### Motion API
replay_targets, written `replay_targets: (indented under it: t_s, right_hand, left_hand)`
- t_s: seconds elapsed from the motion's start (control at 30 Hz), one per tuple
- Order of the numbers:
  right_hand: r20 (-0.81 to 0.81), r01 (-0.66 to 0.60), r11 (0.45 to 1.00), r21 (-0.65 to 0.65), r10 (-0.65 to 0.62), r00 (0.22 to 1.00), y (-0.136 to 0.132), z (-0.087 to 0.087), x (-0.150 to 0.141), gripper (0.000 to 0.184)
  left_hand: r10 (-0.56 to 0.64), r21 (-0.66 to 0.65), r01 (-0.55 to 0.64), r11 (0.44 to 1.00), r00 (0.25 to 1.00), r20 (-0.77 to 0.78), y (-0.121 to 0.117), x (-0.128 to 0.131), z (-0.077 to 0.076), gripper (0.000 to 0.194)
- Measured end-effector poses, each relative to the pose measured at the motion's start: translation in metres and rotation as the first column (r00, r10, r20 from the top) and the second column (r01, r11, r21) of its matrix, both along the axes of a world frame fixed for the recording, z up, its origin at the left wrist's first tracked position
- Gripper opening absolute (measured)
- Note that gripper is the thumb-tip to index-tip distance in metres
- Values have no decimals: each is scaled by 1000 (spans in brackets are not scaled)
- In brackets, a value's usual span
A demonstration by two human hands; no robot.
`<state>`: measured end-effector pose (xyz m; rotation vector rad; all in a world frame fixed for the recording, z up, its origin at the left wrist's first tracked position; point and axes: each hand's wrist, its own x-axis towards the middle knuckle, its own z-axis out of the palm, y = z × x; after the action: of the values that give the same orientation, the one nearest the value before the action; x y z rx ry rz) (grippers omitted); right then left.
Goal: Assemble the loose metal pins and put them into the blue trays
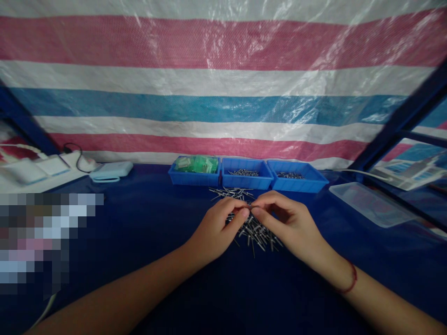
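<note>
Above a loose pile of thin metal pins [256, 232], which look like blind rivets, my two hands meet fingertip to fingertip. My left hand [218, 228] pinches one end of a small thin metal pin [250, 207] between thumb and forefinger. The other end sits in the pinch of my right hand [291, 225], with the remaining fingers curled. Most of the pin is covered by the fingertips, so its exact shape cannot be made out. Part of the pile is hidden behind both hands.
Behind the pile stand three blue bins: a left bin [194, 178] with green packets, a middle bin [247, 180] and a right bin [302, 185] with metal pins. A translucent lid [370, 204] lies right. A light-blue case [111, 170] and power strip [52, 179] are left.
</note>
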<state>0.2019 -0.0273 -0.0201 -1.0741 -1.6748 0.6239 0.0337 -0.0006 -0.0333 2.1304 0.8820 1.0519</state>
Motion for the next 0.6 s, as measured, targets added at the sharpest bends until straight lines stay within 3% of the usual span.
replay_targets:
  t_s: [0.37, 0.47, 0.6]
  right_hand:
    - [36, 33, 999, -17, -32, 999, 2, -4, 4, 8]
    - [94, 40, 998, -39, -36, 995, 4, -4, 6, 9]
    - [214, -42, 999, 10, 39, 976, 3, -3, 4, 7]
  left_hand:
    - [55, 19, -57, 998, 995, 78, 2, 0, -1, 4]
    - [79, 29, -81, 996, 994, 73, 2, -1, -1, 4]
    - [82, 31, -85, 996, 994, 77, 1, -2, -1, 4]
